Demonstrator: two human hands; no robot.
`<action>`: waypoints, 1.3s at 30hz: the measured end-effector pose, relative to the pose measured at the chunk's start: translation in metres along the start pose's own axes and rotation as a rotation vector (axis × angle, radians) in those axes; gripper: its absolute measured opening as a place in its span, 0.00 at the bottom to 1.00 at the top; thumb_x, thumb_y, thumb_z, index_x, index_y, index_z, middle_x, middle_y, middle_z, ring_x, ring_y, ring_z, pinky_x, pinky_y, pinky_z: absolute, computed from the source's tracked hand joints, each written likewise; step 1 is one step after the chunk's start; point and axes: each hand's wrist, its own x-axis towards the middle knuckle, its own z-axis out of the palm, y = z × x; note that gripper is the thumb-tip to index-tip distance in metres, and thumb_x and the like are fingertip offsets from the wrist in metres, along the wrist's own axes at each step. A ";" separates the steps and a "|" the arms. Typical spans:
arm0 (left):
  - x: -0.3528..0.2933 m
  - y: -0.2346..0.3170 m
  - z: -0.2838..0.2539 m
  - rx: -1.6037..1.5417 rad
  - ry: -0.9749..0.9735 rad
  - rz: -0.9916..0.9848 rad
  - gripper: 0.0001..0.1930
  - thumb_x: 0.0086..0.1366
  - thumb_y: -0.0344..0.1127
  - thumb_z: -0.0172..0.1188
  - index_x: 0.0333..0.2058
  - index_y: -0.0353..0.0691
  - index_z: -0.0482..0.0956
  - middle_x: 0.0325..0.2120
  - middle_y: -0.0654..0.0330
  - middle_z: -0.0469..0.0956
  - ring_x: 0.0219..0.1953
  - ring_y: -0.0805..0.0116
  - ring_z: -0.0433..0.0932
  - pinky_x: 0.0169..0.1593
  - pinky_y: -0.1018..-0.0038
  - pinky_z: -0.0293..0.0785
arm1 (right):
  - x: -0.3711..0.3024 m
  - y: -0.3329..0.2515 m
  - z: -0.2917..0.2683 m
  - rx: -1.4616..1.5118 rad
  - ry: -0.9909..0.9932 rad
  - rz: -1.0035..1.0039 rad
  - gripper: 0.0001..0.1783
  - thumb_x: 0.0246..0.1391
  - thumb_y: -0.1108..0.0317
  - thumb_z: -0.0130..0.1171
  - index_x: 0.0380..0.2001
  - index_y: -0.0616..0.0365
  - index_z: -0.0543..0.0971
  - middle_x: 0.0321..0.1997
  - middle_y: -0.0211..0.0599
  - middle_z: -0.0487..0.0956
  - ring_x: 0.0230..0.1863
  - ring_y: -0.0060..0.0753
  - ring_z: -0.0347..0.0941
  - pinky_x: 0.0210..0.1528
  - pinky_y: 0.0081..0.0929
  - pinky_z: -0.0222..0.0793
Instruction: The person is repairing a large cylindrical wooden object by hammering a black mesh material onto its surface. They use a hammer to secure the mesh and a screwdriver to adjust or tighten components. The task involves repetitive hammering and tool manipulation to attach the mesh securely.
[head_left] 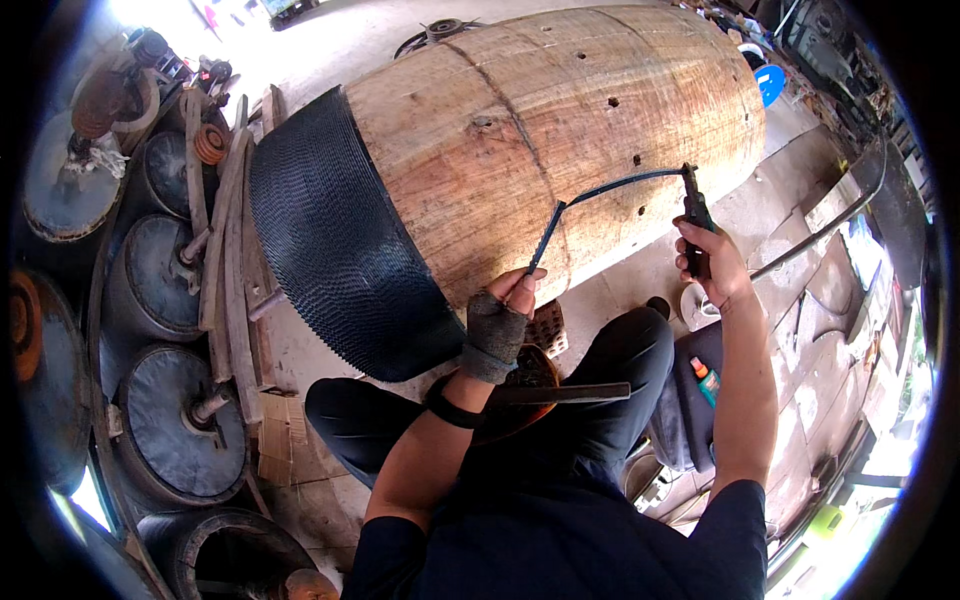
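Observation:
A dark, narrow strip point(618, 184) runs between my two hands above a big barrel-shaped wooden body point(450, 150). It bends sharply near its middle. One end is pinched in the fingers of my left hand point(505, 318), which wears a grey fingerless glove. The strip's other end reaches the tip of a dark-handled hand tool point(696, 205), which looks like pliers. My right hand point(712, 258) is bare and wrapped round its handles. A black, finely ridged covering point(335, 230) wraps the left end of the wooden body. Several small dark holes show in the wood.
Dark round drums or wheels point(185, 425) line the left side, with wooden bars point(232, 270) beside them. A flat bar point(565, 392) lies across my lap. An orange-capped green bottle point(705, 382) rests near my right leg. A blue disc point(770, 84) sits beyond the wood's right end.

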 end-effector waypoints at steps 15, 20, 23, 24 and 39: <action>0.006 -0.006 0.004 -0.007 -0.101 -0.080 0.21 0.75 0.44 0.55 0.51 0.30 0.82 0.19 0.69 0.70 0.22 0.80 0.65 0.27 0.79 0.63 | 0.021 0.048 -0.009 0.060 -0.040 -0.046 0.21 0.59 0.70 0.59 0.55 0.62 0.72 0.43 0.39 0.81 0.40 0.31 0.79 0.38 0.27 0.75; 0.008 -0.004 0.004 0.030 -0.068 -0.089 0.20 0.76 0.43 0.55 0.52 0.30 0.82 0.19 0.70 0.69 0.22 0.81 0.65 0.27 0.79 0.63 | 0.013 0.061 0.002 0.071 -0.053 0.073 0.18 0.58 0.72 0.58 0.52 0.61 0.74 0.45 0.37 0.82 0.41 0.30 0.78 0.40 0.26 0.72; 0.008 0.003 0.006 0.002 -0.067 -0.092 0.20 0.76 0.42 0.55 0.52 0.30 0.81 0.19 0.71 0.68 0.22 0.81 0.64 0.27 0.79 0.62 | 0.013 0.082 0.002 0.055 -0.082 0.069 0.16 0.57 0.70 0.58 0.48 0.62 0.77 0.40 0.34 0.81 0.36 0.26 0.75 0.36 0.21 0.68; 0.009 0.005 0.006 -0.016 -0.070 -0.093 0.20 0.76 0.42 0.55 0.52 0.30 0.81 0.19 0.71 0.68 0.22 0.81 0.64 0.27 0.79 0.62 | 0.015 0.091 -0.002 0.031 -0.112 0.077 0.15 0.57 0.70 0.58 0.48 0.62 0.77 0.39 0.33 0.81 0.35 0.25 0.74 0.35 0.20 0.68; 0.014 0.004 0.003 0.044 -0.058 -0.164 0.20 0.76 0.43 0.53 0.52 0.30 0.81 0.19 0.72 0.66 0.22 0.82 0.63 0.29 0.80 0.61 | -0.063 0.080 0.083 -0.531 -0.023 -0.313 0.21 0.54 0.70 0.67 0.50 0.63 0.74 0.29 0.45 0.81 0.32 0.32 0.78 0.40 0.29 0.73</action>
